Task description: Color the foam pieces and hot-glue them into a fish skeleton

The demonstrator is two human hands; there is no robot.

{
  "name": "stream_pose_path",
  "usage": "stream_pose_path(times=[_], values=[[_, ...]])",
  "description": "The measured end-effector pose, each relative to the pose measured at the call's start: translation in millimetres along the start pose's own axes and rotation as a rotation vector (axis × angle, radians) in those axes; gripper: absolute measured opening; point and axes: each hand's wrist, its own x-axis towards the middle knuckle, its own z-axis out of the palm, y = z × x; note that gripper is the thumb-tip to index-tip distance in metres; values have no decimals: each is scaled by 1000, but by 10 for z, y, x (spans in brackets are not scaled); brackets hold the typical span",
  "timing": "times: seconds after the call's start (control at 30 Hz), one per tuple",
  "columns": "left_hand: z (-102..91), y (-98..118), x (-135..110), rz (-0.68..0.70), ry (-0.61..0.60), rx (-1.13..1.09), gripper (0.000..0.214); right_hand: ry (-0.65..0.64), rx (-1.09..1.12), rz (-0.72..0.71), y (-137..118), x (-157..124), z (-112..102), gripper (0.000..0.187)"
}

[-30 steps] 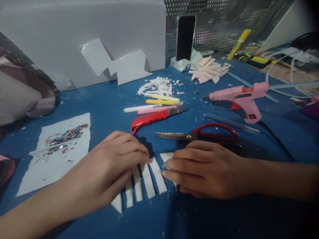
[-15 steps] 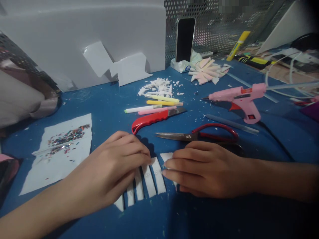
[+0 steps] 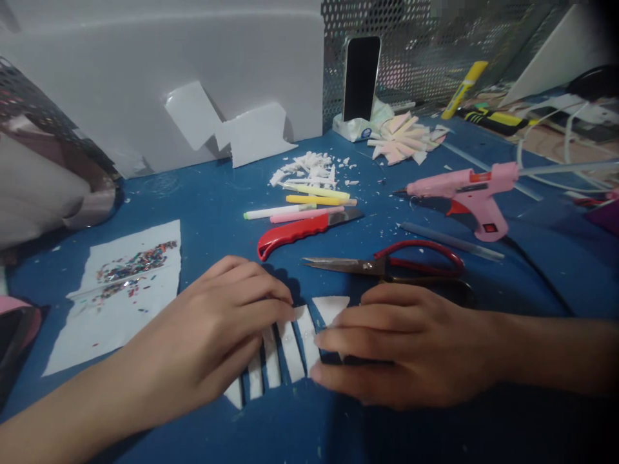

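Several narrow white strips [image 3: 290, 351] lie side by side in a slanted row on the blue table, with glossy spots on some. Over the upper left part of this row is my left hand [image 3: 236, 319], its fingers bent close together and pressed on the strips; some fingertips are hidden. My right hand [image 3: 406, 345] is palm down at the right end, fingers apart, with its tips touching the right edge of the last strip. A tapered white piece [image 3: 331, 308] sticks out from under the right fingers.
Scissors [image 3: 377, 265] and a red cutter knife [image 3: 300, 233] lie just beyond my hands, with several marker pens [image 3: 316, 200] and white scraps [image 3: 312, 169] behind. A pink glue gun [image 3: 469, 190] is at right. At left, paper [image 3: 159, 287] bears glittery bits. A phone [image 3: 361, 77] stands at the back.
My right fingers have spread and shifted toward me, uncovering more of the tapered white piece and reaching the last strip's lower edge. The left hand stays nearly still on the row.
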Motion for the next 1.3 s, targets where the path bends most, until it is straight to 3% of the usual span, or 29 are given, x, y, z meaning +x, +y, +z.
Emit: stream_pose_path(times=[0.23, 0.67, 1.03, 1.3], values=[[4, -22, 11, -3, -58, 13, 35, -90, 35, 14, -22, -18, 51, 38], [-11, -14, -6, -15, -45, 2, 37, -74, 51, 21, -20, 3, 41, 35], [-28, -31, -51, 197, -13, 132, 33, -20, 53, 21, -23, -32, 25, 33], [32, -21, -10, 205, 21, 83, 31, 18, 72, 171, -20, -22, 2, 32]])
